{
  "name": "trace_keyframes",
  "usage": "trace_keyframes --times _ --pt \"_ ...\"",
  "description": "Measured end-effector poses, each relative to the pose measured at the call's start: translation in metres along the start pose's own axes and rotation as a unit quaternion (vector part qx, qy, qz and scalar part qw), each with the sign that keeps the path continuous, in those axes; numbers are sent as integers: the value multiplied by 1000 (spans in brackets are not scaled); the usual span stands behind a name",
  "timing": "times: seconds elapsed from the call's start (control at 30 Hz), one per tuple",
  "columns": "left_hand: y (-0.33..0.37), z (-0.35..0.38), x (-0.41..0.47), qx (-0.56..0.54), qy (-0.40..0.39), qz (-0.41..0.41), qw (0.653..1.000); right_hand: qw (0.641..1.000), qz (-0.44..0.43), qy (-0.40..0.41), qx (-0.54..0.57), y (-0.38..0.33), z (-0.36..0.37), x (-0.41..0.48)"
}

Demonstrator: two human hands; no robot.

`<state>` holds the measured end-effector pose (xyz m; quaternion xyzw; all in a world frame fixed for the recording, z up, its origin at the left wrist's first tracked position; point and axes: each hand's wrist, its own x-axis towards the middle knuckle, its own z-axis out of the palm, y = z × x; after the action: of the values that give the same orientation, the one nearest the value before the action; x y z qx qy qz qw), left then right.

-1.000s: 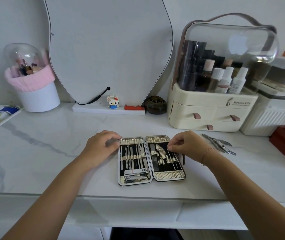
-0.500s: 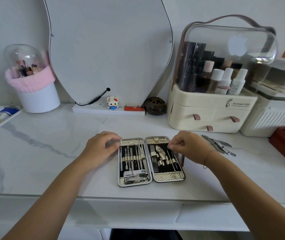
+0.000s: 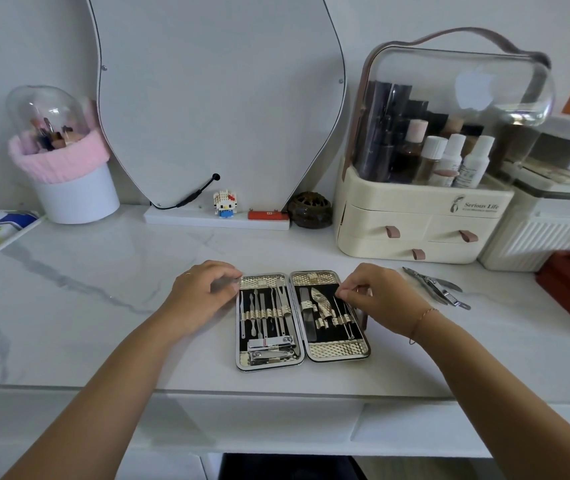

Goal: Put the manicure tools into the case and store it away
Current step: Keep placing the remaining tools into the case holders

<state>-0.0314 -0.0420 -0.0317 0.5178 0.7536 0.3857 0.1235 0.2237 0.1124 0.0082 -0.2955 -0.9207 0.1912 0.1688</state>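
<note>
While the open case point(image 3: 302, 320) lies centre frame on the surface point(image 3: 103, 306), mostly filled, the left hand point(image 3: 204, 296) steadies its edge (fingers curled, grasping nothing); the right hand point(image 3: 377, 301) pinches a thin tool; clippers point(image 3: 435, 287) remain outside at right.

Both my forearms are reaching forward, bare, converging toward the middle. My left hand point(image 3: 204, 292) is lying palm down, fingers curled loosely, thumb tucked in front. My right hand point(image 3: 377, 299) is hovering knuckles up, thumb and forefinger pinching together at the tips; a thin bracelet is sitting on that wrist.
</note>
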Motion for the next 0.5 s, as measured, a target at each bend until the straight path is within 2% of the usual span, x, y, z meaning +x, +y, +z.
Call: trace_keyframes --times 0.1,0.2,0.3,0.5 --pt "1 0 0 4 -2 4 1000 996 18 56 60 9 -12 -2" --pt "1 0 -1 5 0 13 1000 979 93 144 107 31 -29 -6" --pt "2 0 0 6 1 13 1000 973 153 128 117 50 -34 -11" --pt "1 0 -1 11 0 14 1000 975 181 106 70 56 -25 -10"
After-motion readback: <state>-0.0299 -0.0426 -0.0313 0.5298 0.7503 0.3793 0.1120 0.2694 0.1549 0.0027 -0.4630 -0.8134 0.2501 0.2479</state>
